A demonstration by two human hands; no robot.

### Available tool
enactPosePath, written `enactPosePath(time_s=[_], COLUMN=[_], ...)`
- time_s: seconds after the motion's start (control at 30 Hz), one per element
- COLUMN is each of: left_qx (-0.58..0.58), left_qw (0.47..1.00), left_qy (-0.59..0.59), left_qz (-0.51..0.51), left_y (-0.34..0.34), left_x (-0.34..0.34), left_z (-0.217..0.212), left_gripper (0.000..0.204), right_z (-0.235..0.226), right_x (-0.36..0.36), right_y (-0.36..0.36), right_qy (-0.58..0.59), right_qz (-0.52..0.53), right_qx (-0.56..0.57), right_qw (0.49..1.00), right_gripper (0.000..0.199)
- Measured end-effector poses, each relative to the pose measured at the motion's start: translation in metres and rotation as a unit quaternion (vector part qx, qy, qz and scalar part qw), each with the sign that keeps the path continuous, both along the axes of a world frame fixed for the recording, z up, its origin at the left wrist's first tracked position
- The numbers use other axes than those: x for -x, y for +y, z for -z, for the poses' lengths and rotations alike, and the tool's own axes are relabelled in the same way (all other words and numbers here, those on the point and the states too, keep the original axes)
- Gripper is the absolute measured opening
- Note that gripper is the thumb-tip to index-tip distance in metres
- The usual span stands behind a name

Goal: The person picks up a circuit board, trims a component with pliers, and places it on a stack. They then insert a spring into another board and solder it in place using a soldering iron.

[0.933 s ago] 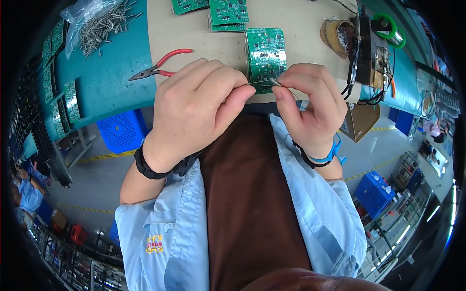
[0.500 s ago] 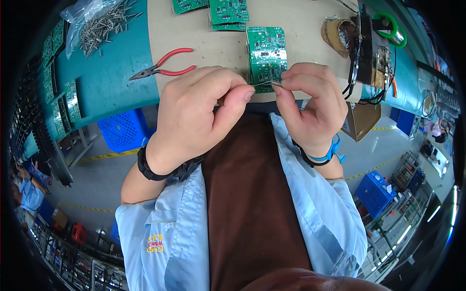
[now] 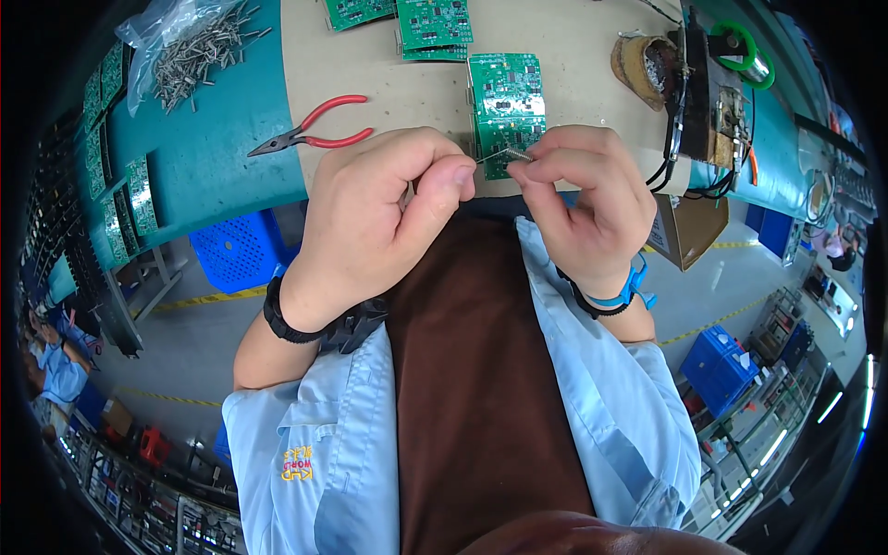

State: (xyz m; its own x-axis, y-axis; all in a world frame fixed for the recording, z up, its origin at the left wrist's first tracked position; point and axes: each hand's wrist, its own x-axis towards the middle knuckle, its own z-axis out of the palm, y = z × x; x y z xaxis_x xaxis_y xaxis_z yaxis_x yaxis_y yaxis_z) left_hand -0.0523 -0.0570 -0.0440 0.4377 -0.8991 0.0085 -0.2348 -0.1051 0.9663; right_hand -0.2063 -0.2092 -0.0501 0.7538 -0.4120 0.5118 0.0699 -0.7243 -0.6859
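Note:
Between my hands is a small metal coil spring [image 3: 518, 154] with a straight wire end, above the near part of a green circuit board [image 3: 507, 88]. My left hand [image 3: 379, 203] is closed in a pinch at the wire end. Thumb and fingertips of my right hand [image 3: 592, 190] close on the coiled part. Where exactly each fingertip grips is partly hidden. The board lies on brown paper, just beyond my fingers. Beyond my left hand lie red-handled pliers [image 3: 319, 141], their jaws pointing left.
At the far left a heap of small metal pieces [image 3: 194, 65] spills from a plastic bag [image 3: 148, 32]. More green boards [image 3: 433, 20] lie at the far edge. To the right stand a soldering stand [image 3: 708, 102], a green solder spool [image 3: 745, 55] and a round tin [image 3: 645, 69].
My right hand has shifted slightly left, and more of the spring's coil shows past its fingertips. My left hand has moved a little left and stays pinched.

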Motion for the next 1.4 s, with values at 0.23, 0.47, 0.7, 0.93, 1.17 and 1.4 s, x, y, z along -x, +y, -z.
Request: enactPosePath(time_s=[0.23, 0.47, 0.7, 0.93, 1.17, 1.4], left_qx=[0.059, 0.024, -0.026, 0.046, 0.079, 0.120], left_qw=[0.993, 0.996, 0.996, 0.991, 0.966, 0.946], left_qy=[-0.104, -0.080, -0.079, -0.130, -0.246, -0.302], left_qz=[0.022, 0.006, 0.034, -0.002, -0.013, -0.018], left_y=[-0.002, 0.001, 0.006, 0.000, -0.001, -0.001], left_x=[-0.002, 0.000, -0.002, -0.001, -0.004, -0.004], left_z=[-0.001, 0.002, -0.001, -0.001, 0.001, 0.004], left_gripper=[0.009, 0.012, 0.012, 0.009, 0.014, 0.016], right_z=[-0.006, -0.007, -0.007, -0.008, -0.011, -0.010], right_x=[0.000, -0.001, -0.003, -0.001, 0.000, 0.000], right_y=[0.000, -0.004, -0.002, -0.003, -0.004, -0.004], right_qy=[0.034, 0.039, 0.012, 0.035, 0.060, 0.052], right_qz=[0.003, -0.022, -0.006, -0.008, -0.016, -0.019], right_qx=[-0.084, -0.039, -0.037, -0.035, -0.056, -0.066], right_qw=[0.996, 0.998, 0.999, 0.999, 0.996, 0.996], right_gripper=[0.022, 0.018, 0.020, 0.020, 0.018, 0.017])
